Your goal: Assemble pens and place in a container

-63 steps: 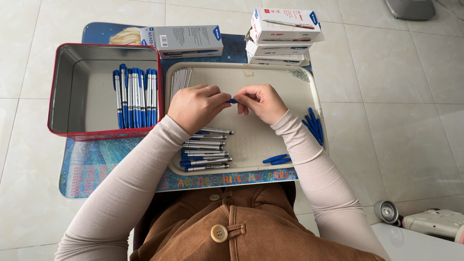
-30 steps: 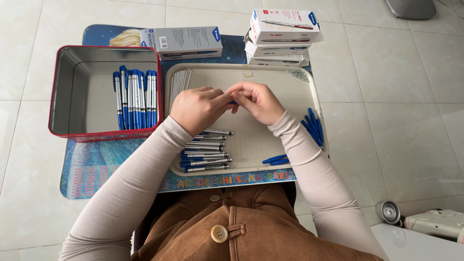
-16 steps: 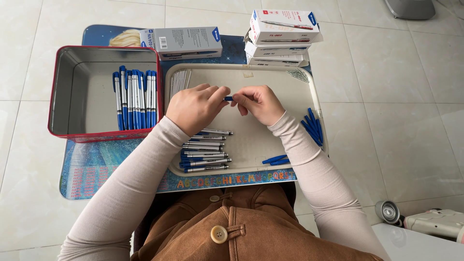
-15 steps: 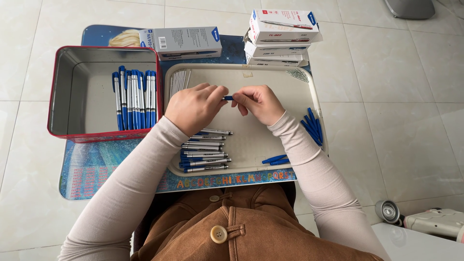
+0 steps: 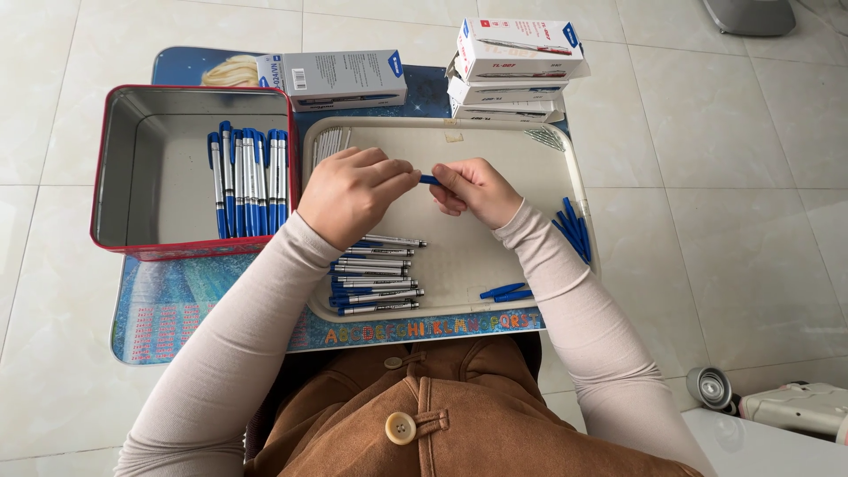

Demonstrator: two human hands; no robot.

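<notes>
My left hand (image 5: 353, 193) and my right hand (image 5: 475, 190) meet over a beige tray (image 5: 530, 168), fingertips pinching a pen with a blue end (image 5: 429, 179) between them. Most of the pen is hidden in the hands. Below my left hand lies a row of several silver-and-blue pens (image 5: 375, 276) on the tray. Loose blue caps (image 5: 572, 228) lie at the tray's right edge, and two more caps (image 5: 505, 291) near its front. To the left, a red metal tin (image 5: 124, 168) holds several capped pens (image 5: 247, 181) standing side by side.
A grey pen box (image 5: 340, 78) lies behind the tin. Stacked white pen boxes (image 5: 517, 66) sit behind the tray. Everything rests on a small blue patterned table (image 5: 177, 305) over a tiled floor. A white appliance (image 5: 786, 411) sits low right.
The hands pressed together about a second ago, then drew slightly apart; the blue end of the pen shows between the fingertips again. Everything else has stayed put.
</notes>
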